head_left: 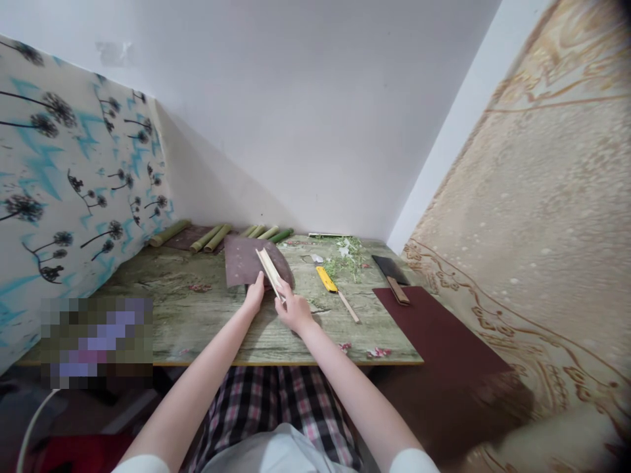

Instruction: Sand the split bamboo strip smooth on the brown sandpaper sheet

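My left hand (254, 295) is closed on the lower edge of a brown sheet of sandpaper (240, 259), which is raised and curved above the table. A pale split piece of bamboo (269, 268) slants up across the sheet's face. Its lower end is in my right hand (294, 311), fingers wrapped round it. The hands are close together near the middle of the table. To their right lie a yellow utility knife (326, 279) and a thin wooden stick (349, 307).
Green bamboo tubes (211, 238) lie along the back left. Green shavings (344, 261) are scattered behind the knife. A cleaver (394, 279) rests at the right, beside a dark red sheet (434, 328) overhanging the table edge. A blurred patch (98, 341) covers the front left.
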The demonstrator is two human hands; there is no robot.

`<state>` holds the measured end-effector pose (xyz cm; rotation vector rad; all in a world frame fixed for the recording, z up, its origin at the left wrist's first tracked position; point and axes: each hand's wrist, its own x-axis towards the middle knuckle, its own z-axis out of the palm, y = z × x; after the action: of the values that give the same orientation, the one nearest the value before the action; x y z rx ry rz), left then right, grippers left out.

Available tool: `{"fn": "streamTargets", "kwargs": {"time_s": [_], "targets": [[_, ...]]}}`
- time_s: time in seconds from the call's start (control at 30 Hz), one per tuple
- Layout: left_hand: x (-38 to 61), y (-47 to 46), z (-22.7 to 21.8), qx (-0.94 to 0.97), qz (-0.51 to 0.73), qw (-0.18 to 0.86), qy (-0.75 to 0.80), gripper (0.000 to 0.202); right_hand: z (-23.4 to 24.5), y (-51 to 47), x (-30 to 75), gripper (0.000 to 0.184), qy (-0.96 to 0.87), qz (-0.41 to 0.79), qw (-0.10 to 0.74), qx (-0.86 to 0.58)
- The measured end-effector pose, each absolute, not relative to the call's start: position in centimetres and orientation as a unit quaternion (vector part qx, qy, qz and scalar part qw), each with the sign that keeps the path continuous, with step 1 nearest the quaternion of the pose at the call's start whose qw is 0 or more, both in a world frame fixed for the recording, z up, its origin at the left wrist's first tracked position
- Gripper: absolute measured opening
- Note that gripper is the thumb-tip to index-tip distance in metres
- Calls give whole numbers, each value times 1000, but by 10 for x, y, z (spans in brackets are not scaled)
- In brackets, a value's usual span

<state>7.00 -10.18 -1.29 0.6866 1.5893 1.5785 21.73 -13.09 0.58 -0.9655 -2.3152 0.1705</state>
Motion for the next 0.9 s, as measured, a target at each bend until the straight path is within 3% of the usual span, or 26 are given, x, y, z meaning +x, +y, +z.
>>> {"fn": "streamTargets", "kwargs": {"time_s": [0.23, 0.43, 0.53, 0.67, 0.9], "targets": [[74, -99, -12, 268, 665, 476, 509, 37, 9, -127, 221, 63, -863, 143, 341, -343], [72, -101, -12, 260, 661, 487, 508, 38, 9, -130, 220, 72, -867, 155, 333, -338], [72, -100, -13, 254, 666, 481, 511, 39, 10, -133, 218, 82, -881, 123, 305, -340], [72, -97, -14, 260, 655, 461, 539, 40, 12, -132, 217, 77, -885, 43, 271, -377], [71, -93, -18, 275, 674, 481, 488, 39, 12, -127, 214, 72, -883, -1, 331, -332]]}}
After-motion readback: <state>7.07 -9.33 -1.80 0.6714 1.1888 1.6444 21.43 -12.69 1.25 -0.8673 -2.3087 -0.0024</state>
